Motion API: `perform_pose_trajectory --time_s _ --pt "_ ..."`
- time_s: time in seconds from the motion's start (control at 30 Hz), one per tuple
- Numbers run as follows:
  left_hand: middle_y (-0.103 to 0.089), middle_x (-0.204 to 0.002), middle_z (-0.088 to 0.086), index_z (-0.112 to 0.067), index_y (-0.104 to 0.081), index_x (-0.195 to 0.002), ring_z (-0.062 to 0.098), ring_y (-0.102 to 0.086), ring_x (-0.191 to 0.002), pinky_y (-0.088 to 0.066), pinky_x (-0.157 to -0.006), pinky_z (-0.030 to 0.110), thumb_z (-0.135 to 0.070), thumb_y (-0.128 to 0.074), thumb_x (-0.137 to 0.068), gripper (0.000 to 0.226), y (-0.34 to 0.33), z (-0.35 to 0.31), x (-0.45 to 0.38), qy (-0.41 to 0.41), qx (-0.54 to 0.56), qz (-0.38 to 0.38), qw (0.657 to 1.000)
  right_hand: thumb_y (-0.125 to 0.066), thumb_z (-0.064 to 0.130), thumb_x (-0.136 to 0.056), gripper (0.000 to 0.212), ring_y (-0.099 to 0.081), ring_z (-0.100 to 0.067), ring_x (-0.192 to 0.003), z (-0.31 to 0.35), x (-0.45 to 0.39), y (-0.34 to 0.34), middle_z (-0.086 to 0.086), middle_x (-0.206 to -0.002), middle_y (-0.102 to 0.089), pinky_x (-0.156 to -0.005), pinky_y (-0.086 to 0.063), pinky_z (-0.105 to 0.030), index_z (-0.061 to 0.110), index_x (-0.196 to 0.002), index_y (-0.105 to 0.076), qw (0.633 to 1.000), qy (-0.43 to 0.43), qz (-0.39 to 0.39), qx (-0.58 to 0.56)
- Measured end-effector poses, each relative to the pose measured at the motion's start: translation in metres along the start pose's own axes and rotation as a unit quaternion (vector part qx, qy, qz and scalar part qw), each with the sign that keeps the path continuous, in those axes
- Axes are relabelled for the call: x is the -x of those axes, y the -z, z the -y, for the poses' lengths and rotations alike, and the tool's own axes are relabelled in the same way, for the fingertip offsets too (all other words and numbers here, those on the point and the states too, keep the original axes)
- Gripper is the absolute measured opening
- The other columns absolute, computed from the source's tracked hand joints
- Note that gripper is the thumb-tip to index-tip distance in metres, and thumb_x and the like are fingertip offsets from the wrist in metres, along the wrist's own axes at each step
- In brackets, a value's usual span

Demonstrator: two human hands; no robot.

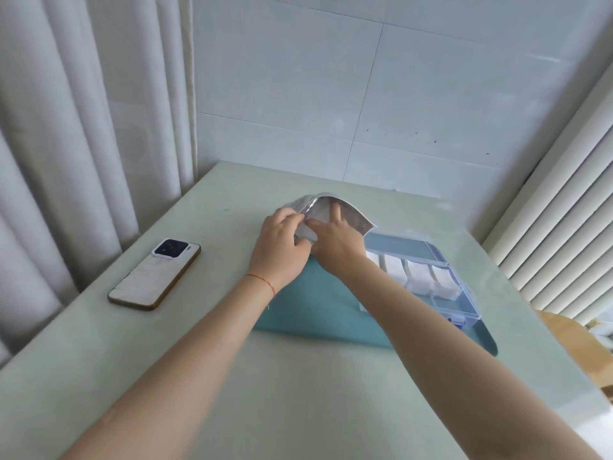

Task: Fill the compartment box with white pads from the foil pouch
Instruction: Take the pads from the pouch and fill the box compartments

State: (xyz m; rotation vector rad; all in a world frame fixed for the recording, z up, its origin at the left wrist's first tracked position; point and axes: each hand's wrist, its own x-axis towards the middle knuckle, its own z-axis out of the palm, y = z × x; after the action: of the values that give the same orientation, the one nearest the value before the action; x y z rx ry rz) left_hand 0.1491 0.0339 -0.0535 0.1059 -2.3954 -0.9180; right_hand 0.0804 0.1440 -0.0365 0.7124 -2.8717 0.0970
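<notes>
Left hand (282,247) grips foil pouch (345,214) (mouth open); right hand (335,240) reaches inside, grip seemingly pinching a pad

phone (154,275) on table's (232,393) left, bare tabletop near edge, compartment box (461,290) right

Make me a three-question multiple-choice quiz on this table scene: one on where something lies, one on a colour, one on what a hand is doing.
1. Where does the phone lie?
A. left of both hands
B. inside the box
C. under the pouch

2. What colour is the mat under the compartment box?
A. red
B. teal
C. black

3. What is the right hand doing?
A. resting flat on the table
B. holding the phone
C. reaching into the foil pouch

Answers: 1 A, it lies apart at the table's left; 2 B, plainly teal; 3 C, its fingers are inside the mouth that the left hand holds open.
</notes>
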Motion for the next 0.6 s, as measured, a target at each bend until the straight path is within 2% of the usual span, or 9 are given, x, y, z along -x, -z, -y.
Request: perform_pose_trajectory --time_s 0.1,0.2,0.27,0.4,0.5,0.6 --pt "-0.050 -0.136 0.004 -0.004 -0.057 -0.133 0.024 -0.043 -0.126 -0.032 -0.103 0.023 -0.003 -0.053 -0.085 0.048 0.001 -0.001 -0.006 -0.001 0.001 0.002 1.000 -0.056 0.019 -0.094 0.039 -0.055 -0.027 -0.111 -0.002 -0.010 -0.001 -0.012 -0.148 -0.024 -0.066 -0.039 -0.034 0.019 -0.132 -0.046 0.997 0.013 -0.002 0.072" --pt "-0.049 -0.136 0.003 -0.005 -0.056 -0.134 0.023 -0.043 -0.125 -0.034 -0.101 0.024 -0.005 -0.052 -0.087 0.047 0.001 -0.002 -0.012 0.004 0.004 0.004 1.000 -0.059 0.008 -0.090 0.049 -0.059 -0.028 -0.107 -0.002 -0.016 0.000 -0.011 -0.132 -0.041 -0.063 -0.040 -0.035 0.010 -0.134 -0.037 0.995 0.027 -0.011 0.096" --pt "-0.049 -0.136 0.002 -0.006 -0.055 -0.135 0.022 -0.043 -0.125 -0.035 -0.102 0.025 -0.006 -0.052 -0.087 0.048 0.001 -0.003 -0.014 0.009 0.007 0.004 1.000 -0.060 0.006 -0.089 0.058 -0.062 -0.027 -0.105 -0.001 -0.017 0.000 -0.010 -0.127 -0.046 -0.060 -0.040 -0.034 0.009 -0.138 -0.029 0.993 0.026 -0.027 0.109" --pt "-0.049 -0.134 0.002 -0.007 -0.056 -0.134 0.022 -0.045 -0.123 -0.038 -0.100 0.028 -0.006 -0.051 -0.087 0.047 0.000 -0.002 -0.014 0.013 0.010 0.005 1.000 -0.063 0.015 -0.089 0.075 -0.064 -0.029 -0.103 -0.003 -0.023 -0.003 -0.015 -0.132 -0.045 -0.060 -0.041 -0.033 0.010 -0.148 -0.017 0.985 0.022 -0.023 0.172" --pt "-0.049 -0.134 0.003 -0.006 -0.056 -0.134 0.024 -0.045 -0.123 -0.038 -0.101 0.030 -0.005 -0.051 -0.087 0.047 -0.001 -0.002 -0.015 0.016 0.009 0.013 1.000 -0.061 0.010 -0.088 0.065 -0.062 -0.029 -0.108 -0.001 -0.024 0.002 -0.018 -0.133 -0.047 -0.065 -0.042 -0.033 0.004 -0.143 -0.027 0.983 0.018 -0.011 0.180" --pt "-0.047 -0.136 0.005 -0.005 -0.054 -0.135 0.024 -0.044 -0.126 -0.036 -0.104 0.029 -0.005 -0.051 -0.087 0.049 -0.003 0.000 -0.017 0.024 0.009 0.021 0.999 -0.061 0.006 -0.088 0.049 -0.062 -0.028 -0.109 -0.004 -0.017 0.009 -0.013 -0.127 -0.052 -0.074 -0.047 -0.033 0.006 -0.132 -0.041 0.980 0.046 -0.036 0.191"
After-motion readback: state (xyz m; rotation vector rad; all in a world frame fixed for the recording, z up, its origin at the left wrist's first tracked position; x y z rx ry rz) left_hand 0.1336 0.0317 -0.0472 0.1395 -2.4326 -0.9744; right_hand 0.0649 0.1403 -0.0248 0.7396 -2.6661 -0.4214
